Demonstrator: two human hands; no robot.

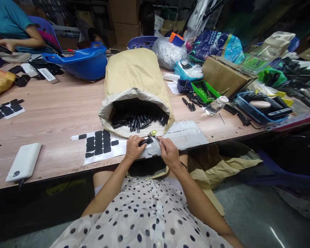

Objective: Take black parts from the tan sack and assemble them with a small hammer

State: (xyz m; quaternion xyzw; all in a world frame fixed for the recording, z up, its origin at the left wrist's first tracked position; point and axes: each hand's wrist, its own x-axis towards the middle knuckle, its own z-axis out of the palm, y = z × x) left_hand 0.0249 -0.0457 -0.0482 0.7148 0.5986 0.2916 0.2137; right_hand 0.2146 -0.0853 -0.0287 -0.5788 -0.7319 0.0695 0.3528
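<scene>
"Nearest the body?"
"Brown sacking (232, 163), bunched below the edge of the surface (67, 93), off to the right."
"Then the hands?"
"Both drawn in to a narrow pinch, near each other just over the edge. Grips a black tube (144, 141) in the left hand (134, 148), a slim silvery piece (157, 139) in the right hand (168, 150). Close by the two tips, a yellow-green round bit (154, 132); cannot tell on which piece."
"Beside them?"
"Leftward, a sheet of black stickers (98, 143), then a white power bank (24, 161). Rightward, a grey board (191, 136)."
"Anything in the way?"
"Yes, straight ahead: a big paper sack (134, 72), mouth toward the hands, loose black pieces (138, 122) inside. Blocks the middle."
"Farther?"
"On the right, a clear bottle (215, 106), a green tray (217, 94), a cardboard box (219, 75). On the left, a blue basin (80, 63), then a person in teal (14, 22)."
</scene>
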